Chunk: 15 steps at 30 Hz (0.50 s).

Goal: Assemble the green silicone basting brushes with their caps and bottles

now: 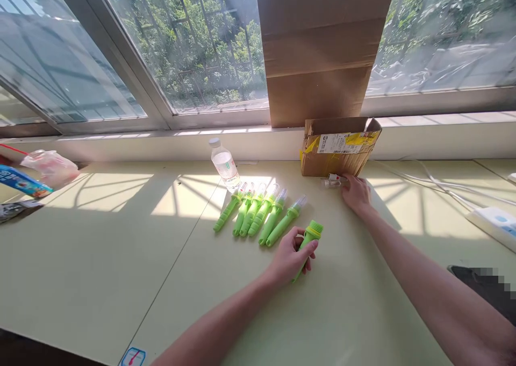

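Observation:
My left hand (294, 253) is closed round a green handle (314, 229) with a ribbed head, tilted just above the table and with no clear cap on it. To its left lies a row of several similar green handles (260, 215) with clear tips pointing away from me. Farther off, my right hand (357, 191) has its fingertips at a small clear plastic cap (331, 183), beside a bit of white and red, at the foot of a cardboard box (326, 162). Its fingers look pinched on the cap's right end, and partly cover it.
A water bottle (226, 164) stands behind the row. On the far left are a pinkish plastic bag (52, 167) and a blue packet (24, 182). White cables (439, 180) and a power strip (494, 221) lie on the right, with a dark phone-like object (479, 288) nearer.

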Tool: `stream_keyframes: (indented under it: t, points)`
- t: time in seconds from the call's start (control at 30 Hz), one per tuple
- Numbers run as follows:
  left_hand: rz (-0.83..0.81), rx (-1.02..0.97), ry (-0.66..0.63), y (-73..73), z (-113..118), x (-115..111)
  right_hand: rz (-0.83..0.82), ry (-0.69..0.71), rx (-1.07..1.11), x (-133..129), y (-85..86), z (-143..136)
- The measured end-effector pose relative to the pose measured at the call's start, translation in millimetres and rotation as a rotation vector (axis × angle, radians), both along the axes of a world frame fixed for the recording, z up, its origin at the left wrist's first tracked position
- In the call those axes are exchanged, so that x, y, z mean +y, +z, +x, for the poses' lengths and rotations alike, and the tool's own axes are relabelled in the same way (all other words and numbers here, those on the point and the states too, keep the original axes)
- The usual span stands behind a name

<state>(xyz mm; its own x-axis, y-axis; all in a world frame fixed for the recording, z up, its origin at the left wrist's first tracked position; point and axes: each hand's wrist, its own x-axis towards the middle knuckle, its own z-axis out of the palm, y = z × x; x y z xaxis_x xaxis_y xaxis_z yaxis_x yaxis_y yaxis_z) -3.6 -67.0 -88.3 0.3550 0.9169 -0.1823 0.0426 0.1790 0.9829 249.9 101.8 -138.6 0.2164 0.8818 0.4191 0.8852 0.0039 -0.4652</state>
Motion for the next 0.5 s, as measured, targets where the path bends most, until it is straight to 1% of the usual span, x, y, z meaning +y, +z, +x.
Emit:
stream_keyframes:
  t: [0.1,0.27,0.4,0.5]
  points:
    - [-0.012,0.008,-0.004,1.1,-0.1,0.3,-0.02,0.015,-0.013,3.4,2.0,1.5]
    - [-0.024,0.018,-0.011,3.2,-0.5,0.5,-0.042,-0.029,0.012,4.1,4.1,4.3]
    - [-0.029,0.01,-0.017,2.6,-0.5,0.9,-0.052,-0.024,0.032,-1.4,2.2,6.7]
    - [-0.034,0.007,-0.018,2.7,-0.3,1.1,-0.039,-0.045,0.061,-9.4,-0.4,7.4]
